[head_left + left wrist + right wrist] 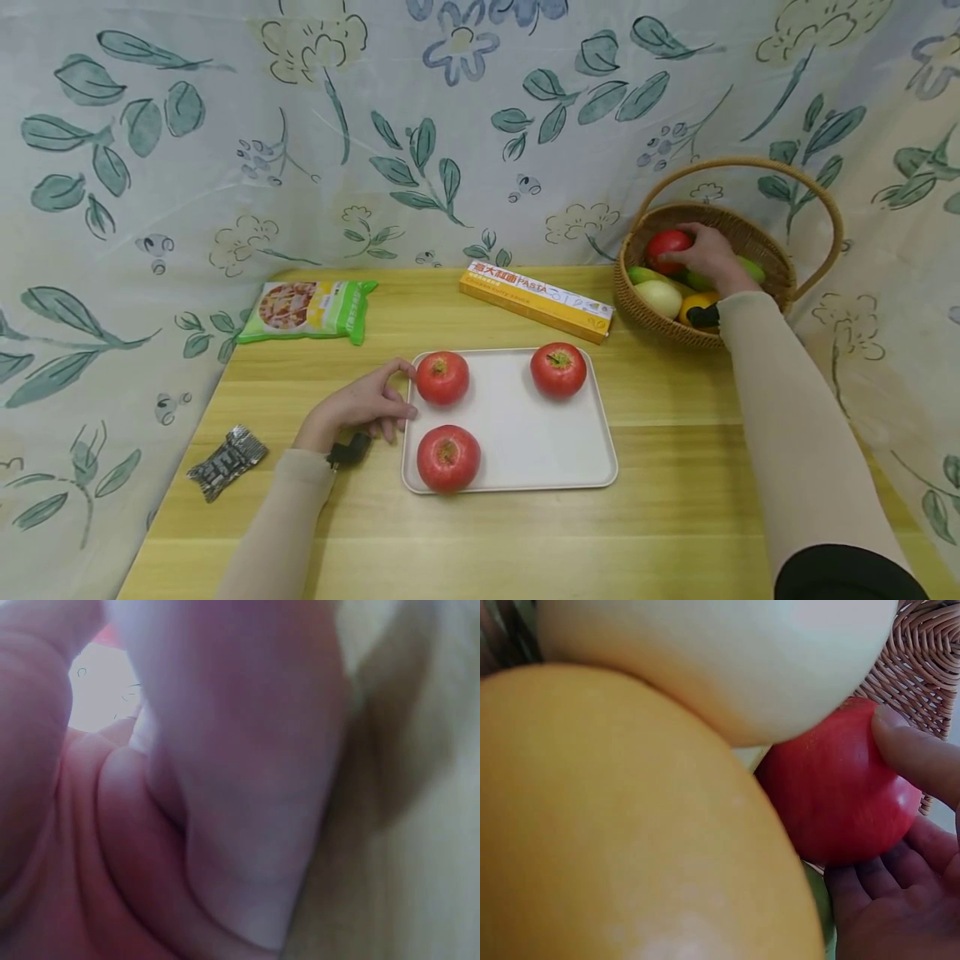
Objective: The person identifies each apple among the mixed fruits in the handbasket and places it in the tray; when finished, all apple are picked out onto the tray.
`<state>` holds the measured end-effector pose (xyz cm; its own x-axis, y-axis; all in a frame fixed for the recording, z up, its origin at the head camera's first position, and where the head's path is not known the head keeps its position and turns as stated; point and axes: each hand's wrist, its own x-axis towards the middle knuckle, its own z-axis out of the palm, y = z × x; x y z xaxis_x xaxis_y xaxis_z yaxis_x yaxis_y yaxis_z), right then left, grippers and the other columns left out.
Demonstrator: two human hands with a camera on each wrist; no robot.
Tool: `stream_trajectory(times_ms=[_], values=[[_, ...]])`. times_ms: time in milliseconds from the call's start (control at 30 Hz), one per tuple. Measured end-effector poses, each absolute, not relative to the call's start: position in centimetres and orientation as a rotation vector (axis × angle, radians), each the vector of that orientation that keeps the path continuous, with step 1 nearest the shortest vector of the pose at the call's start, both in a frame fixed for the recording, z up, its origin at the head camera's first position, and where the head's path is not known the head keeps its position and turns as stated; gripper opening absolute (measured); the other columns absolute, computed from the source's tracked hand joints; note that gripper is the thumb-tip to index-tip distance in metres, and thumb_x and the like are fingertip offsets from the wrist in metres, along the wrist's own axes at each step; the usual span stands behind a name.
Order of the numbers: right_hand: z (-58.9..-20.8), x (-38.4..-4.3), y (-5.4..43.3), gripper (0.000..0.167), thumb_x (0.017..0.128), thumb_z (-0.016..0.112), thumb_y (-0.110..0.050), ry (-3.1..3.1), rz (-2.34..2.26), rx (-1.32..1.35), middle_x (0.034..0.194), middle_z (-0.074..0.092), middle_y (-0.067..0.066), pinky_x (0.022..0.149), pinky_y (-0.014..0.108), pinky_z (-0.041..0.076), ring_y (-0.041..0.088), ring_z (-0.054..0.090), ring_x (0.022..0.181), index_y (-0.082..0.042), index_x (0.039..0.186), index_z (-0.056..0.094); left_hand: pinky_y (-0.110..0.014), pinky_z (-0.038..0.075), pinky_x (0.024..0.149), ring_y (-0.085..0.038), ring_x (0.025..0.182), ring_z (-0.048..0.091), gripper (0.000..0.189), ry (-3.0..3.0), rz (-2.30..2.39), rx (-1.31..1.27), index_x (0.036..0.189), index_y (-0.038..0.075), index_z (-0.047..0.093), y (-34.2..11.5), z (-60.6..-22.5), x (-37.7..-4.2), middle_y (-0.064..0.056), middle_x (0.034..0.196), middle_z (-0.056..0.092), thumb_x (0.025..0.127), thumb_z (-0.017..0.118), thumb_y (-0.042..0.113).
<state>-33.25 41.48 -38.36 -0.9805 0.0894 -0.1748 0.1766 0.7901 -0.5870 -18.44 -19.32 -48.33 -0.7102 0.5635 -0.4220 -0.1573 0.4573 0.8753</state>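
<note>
In the basket at the right, my right hand (708, 252) grips a red apple (669, 251). The right wrist view shows the thumb on one side of this apple (840, 784) and the fingers under the other. My left hand (365, 406) rests at the left rim of a white tray (525, 450), its fingers loosely bent beside an apple (442, 378). A second apple (448, 459) sits at the tray's near left, a third (558, 370) at its far right. In the left wrist view, blurred fingers hide most of the tray.
The wicker basket (633, 312) has a tall handle and also holds a pale round fruit (660, 297), a yellow one (697, 307) and green produce. A pasta box (536, 300) lies behind the tray, a green food packet (311, 312) back left, a dark wrapped packet (227, 462) front left.
</note>
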Motion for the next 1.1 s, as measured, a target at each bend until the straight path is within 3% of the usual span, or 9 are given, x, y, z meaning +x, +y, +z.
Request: stream_trajectory(times_ms=[467, 667, 800, 933, 1100], values=[[-37.2, -32.5, 41.9, 0.083, 0.103, 0.069, -0.041, 2.842, -0.974, 0.229, 0.168, 0.027, 0.035, 0.123, 0.069, 0.028, 0.057, 0.031, 0.15, -0.008, 0.167, 0.028, -0.025, 0.048, 0.046, -0.016, 0.052, 0.069, 0.06, 1.991, 1.299, 0.326, 0.14, 0.02, 0.041, -19.0, -48.6, -18.4, -0.005, 0.076, 0.074, 0.095, 0.081, 0.024], [-36.2, -32.0, 41.9, 0.091, 0.098, 0.072, -0.052, 2.774, -1.144, 0.268, 0.175, 0.024, 0.023, 0.125, 0.062, 0.03, 0.047, 0.031, 0.155, -0.016, 0.169, 0.027, -0.024, 0.048, 0.046, -0.015, 0.052, 0.068, 0.061, 1.986, 1.302, 0.333, 0.14, 0.018, 0.04, -19.0, -48.5, -18.3, -0.004, 0.076, 0.074, 0.096, 0.081, 0.024], [-35.3, -31.2, 41.7, 0.094, 0.097, 0.073, -0.055, 2.758, -1.239, 0.256, 0.175, 0.025, 0.02, 0.11, 0.042, 0.047, 0.038, 0.039, 0.146, -0.018, 0.169, 0.026, -0.024, 0.048, 0.046, -0.015, 0.052, 0.069, 0.061, 1.989, 1.304, 0.331, 0.141, 0.018, 0.04, -19.0, -48.3, -18.2, -0.004, 0.076, 0.074, 0.095, 0.081, 0.024], [-34.4, -29.9, 41.3, 0.092, 0.097, 0.072, -0.052, 2.699, -1.393, 0.238, 0.175, 0.026, 0.017, 0.092, 0.022, 0.054, 0.028, 0.046, 0.137, -0.023, 0.17, 0.024, -0.024, 0.049, 0.047, -0.016, 0.053, 0.069, 0.062, 1.997, 1.295, 0.329, 0.142, 0.018, 0.04, -19.0, -48.3, -18.2, -0.004, 0.076, 0.073, 0.096, 0.081, 0.024], [-33.8, -27.5, 40.2, 0.079, 0.1, 0.074, -0.035, 2.527, -1.778, 0.169, 0.166, 0.035, 0.008, 0.083, 0.015, 0.058, 0.016, 0.047, 0.131, -0.025, 0.166, 0.033, -0.024, 0.049, 0.048, -0.016, 0.053, 0.069, 0.062, 2.008, 1.288, 0.326, 0.143, 0.018, 0.04, -19.2, -48.3, -18.3, -0.004, 0.077, 0.073, 0.096, 0.08, 0.025]])
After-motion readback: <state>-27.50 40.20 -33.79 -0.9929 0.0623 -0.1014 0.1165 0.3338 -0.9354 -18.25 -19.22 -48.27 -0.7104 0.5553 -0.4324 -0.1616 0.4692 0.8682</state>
